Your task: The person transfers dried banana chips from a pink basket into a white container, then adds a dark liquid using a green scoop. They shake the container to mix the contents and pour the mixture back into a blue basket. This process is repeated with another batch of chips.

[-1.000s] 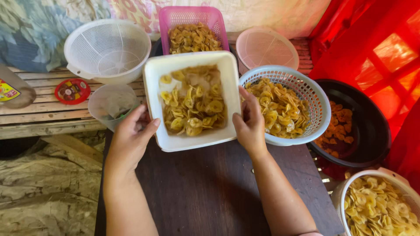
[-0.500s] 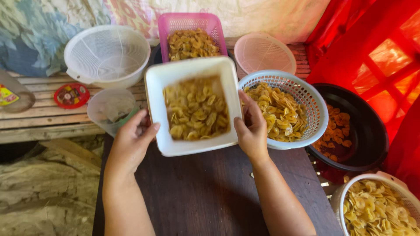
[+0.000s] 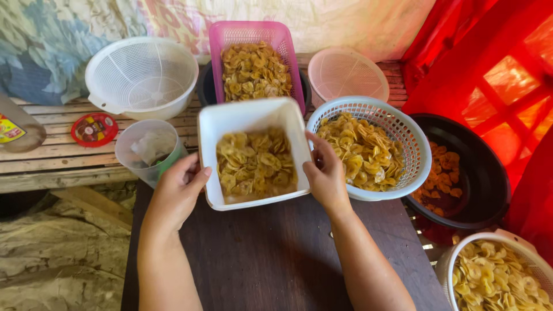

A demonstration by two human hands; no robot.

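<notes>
Left hand [image 3: 175, 193] clamps the left wall of the white square tub [image 3: 253, 115]; right hand [image 3: 325, 175] clamps its right wall. Tub is held above the dark desk [image 3: 271, 259], far edge tipped up, banana chips [image 3: 253, 164] slid toward the near side. Judgement: keep both grips level and tilt gently so no chips spill over the near rim.

Labels: bottle [image 3: 17, 129] at far left on the slatted bench [image 3: 57, 158] bears a yellow label; round red lid [image 3: 94, 128] beside it; clear plastic cup [image 3: 150, 151] near the left hand.

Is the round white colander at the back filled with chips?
No, the white colander is empty; its bare mesh bottom shows.
</notes>
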